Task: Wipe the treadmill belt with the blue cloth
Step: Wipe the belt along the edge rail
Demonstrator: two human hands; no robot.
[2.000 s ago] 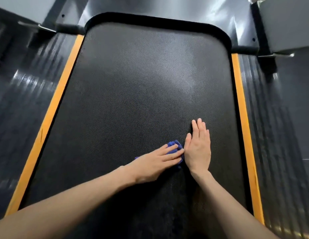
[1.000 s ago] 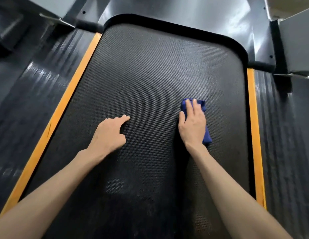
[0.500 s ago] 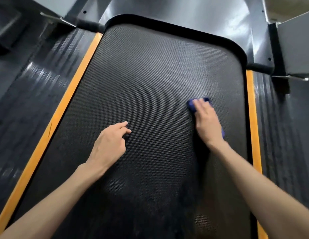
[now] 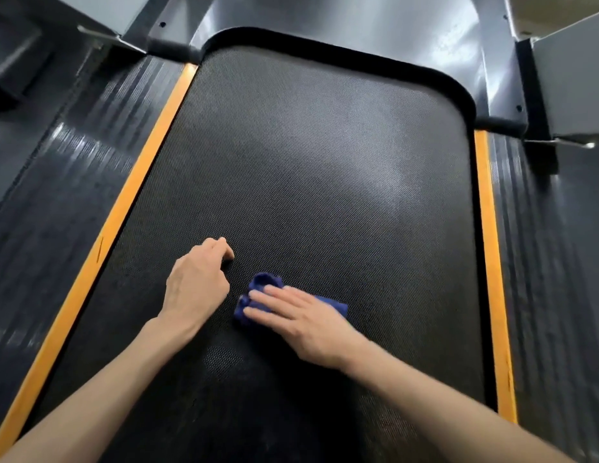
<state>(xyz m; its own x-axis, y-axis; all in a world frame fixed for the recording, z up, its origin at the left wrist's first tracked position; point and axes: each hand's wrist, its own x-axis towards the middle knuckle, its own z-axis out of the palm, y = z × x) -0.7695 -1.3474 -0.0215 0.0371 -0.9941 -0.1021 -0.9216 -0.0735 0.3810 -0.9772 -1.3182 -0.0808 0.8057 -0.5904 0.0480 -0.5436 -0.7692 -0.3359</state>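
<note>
Now I am pressing the blue cloth [image 4: 264,281] down onto the treadmill belt [image 4: 308,155] with my right hand [image 4: 301,317], and I am judging this to be a sideways wiping pass in the near half of the belt. The cloth is lying a little left of the belt's midline, well apart from both the left orange edge strip [image 4: 137,182] and the right orange edge strip [image 4: 487,212]. It is bunching up past my fingertips, with a flatter part showing from under the far side of my hand.

To do this well, I am thinking the palm should be bearing down evenly, so the textured surface is dragging on the whole cloth instead of rolling it into a wad. Spreading it flatter would be giving each pass more width. Passes should be overlapping and running from one orange strip to the other, working toward the rounded far end under the motor cover [image 4: 341,21]. A pale patch is showing on the far right part of the belt; I cannot tell whether it is dust or only glare.

My right fingers [image 4: 268,297] are lying straight and close together on top of the cloth, pressing it and not curling round it. The forearm is coming in low from the near right corner. My left hand [image 4: 198,289] is resting just left of the cloth, fingers loosely curled and holding nothing, fingertips touching the belt as a brace.
</note>
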